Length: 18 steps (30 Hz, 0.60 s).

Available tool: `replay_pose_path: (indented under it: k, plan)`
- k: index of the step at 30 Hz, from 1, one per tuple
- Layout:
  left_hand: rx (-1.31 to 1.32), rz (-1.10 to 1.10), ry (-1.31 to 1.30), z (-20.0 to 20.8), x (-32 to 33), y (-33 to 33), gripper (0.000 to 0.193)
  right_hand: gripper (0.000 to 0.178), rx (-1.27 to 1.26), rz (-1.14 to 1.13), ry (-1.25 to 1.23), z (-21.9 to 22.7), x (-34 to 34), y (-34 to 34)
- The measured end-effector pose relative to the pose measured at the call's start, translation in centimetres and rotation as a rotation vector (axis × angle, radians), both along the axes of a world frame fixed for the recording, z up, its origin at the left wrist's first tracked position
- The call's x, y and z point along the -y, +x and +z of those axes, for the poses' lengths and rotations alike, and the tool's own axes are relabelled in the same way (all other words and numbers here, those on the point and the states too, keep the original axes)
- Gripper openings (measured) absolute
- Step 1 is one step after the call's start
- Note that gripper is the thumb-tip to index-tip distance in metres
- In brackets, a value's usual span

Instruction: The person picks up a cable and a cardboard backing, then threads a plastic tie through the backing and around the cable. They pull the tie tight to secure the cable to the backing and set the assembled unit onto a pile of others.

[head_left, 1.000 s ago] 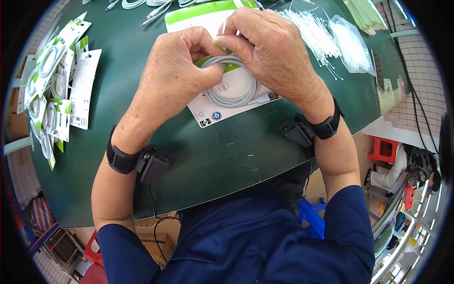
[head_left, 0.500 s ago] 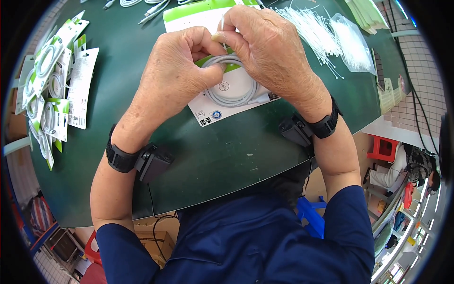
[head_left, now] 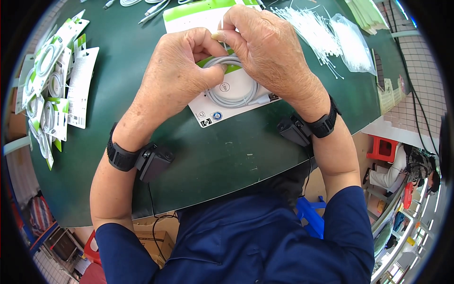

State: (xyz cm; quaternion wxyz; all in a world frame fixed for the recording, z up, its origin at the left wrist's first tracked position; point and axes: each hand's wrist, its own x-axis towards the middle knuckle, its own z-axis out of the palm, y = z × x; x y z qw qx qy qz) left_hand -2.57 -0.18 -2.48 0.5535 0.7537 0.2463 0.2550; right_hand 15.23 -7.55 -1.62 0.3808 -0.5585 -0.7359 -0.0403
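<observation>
A coiled white charging cable (head_left: 254, 90) lies against a white and green backing card (head_left: 227, 111) near the far middle of the table. My left hand (head_left: 177, 71) is closed on the upper left of the coil and card, with its thumb over the cable. Right beside it, my right hand (head_left: 272, 52) is closed in a pinch above the card's top. A thin white strip, which looks like a cable tie, shows faintly at its fingertips. The hands nearly touch and cover the card's upper part.
Loose white cable ties (head_left: 307, 35) and a clear bag of ties (head_left: 352, 45) lie at the far right. Carded cables (head_left: 49, 80) are heaped at left. More cards (head_left: 194, 18) and loose cables (head_left: 155, 10) lie beyond my hands. A person (head_left: 385, 177) shows at the right.
The white strip between my fingertips shows less than before. The card's lower edge has shifted very slightly; both hands stay almost in the same place.
</observation>
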Motion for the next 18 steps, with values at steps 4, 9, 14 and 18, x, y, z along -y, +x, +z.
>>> replay_pose_path:
  k: [4, 9, 14, 18]
  plan:
    - [-0.022, -0.008, -0.012, -0.1, -0.1, 0.0, 0.010, 0.013, 0.018, 0.000, 0.045, 0.1, -0.4, -0.1]
    - [0.032, -0.017, -0.041, -0.1, -0.3, 0.0, 0.011, 0.012, -0.104, 0.024, 0.054, 0.1, -0.4, -0.3]
    - [0.092, 0.013, -0.069, -0.2, -0.3, 0.5, 0.010, 0.013, -0.046, 0.149, 0.131, 1.3, -0.4, 0.5]
    - [0.177, 0.079, -0.182, 0.7, -0.1, 0.5, 0.009, 0.013, 0.020, 0.187, 0.165, 2.4, 0.2, 0.4]
